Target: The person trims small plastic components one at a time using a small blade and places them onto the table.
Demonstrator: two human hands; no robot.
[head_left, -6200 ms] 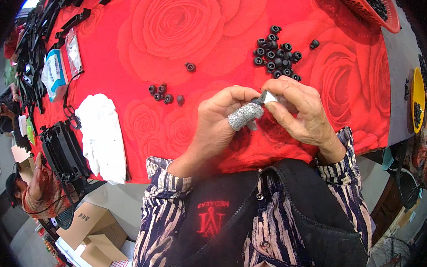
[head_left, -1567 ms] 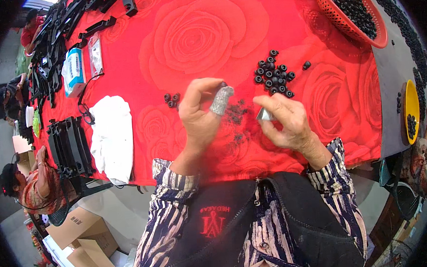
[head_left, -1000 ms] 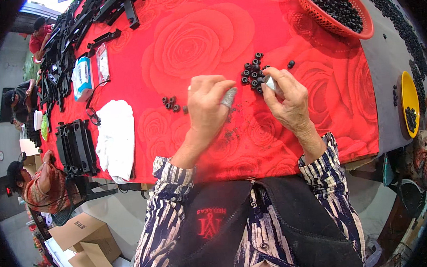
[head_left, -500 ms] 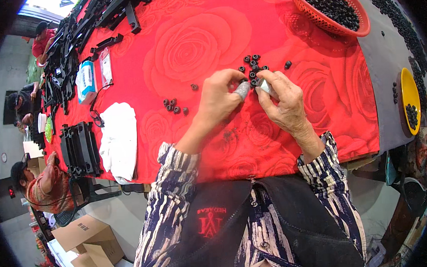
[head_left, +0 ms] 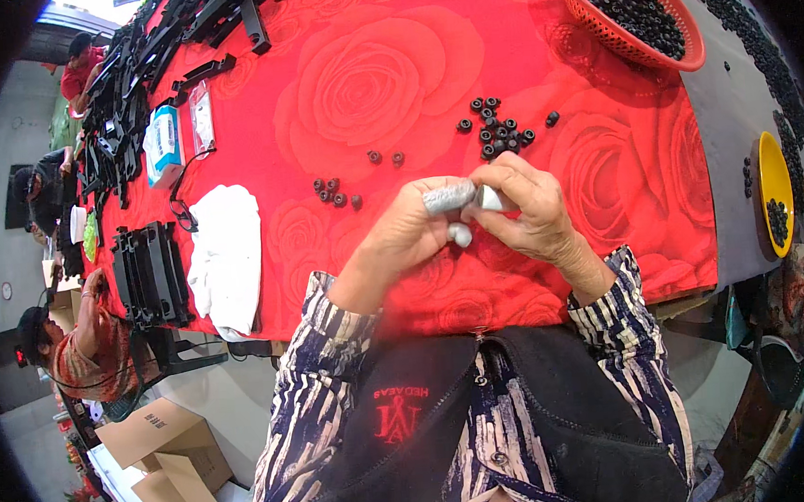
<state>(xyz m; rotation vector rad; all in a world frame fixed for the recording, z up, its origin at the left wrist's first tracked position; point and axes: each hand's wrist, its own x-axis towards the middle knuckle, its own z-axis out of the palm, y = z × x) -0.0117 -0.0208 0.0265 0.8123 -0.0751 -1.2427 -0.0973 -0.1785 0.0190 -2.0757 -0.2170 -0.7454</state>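
My left hand is over the red cloth, index finger and thumb stretched apart, both with grey wrapping at their tips. Nothing shows between them. Its index fingertip meets the fingers of my right hand, which are closed in a pinch beside a pale covering on one finger. Whatever they grip is hidden. Just beyond the hands lies a loose cluster of small black ring-shaped parts. Two more black parts sit beyond my left hand, and a small group lies left of it.
A red basket of black parts stands far right, a yellow dish at the right edge. Leftward lie a white cloth, black bars, a blue-white box and a heap of black pieces. Other people sit along the left.
Both hands have drawn back from the cluster toward me and come together. A second black part now lies beside the single one left of the cluster.
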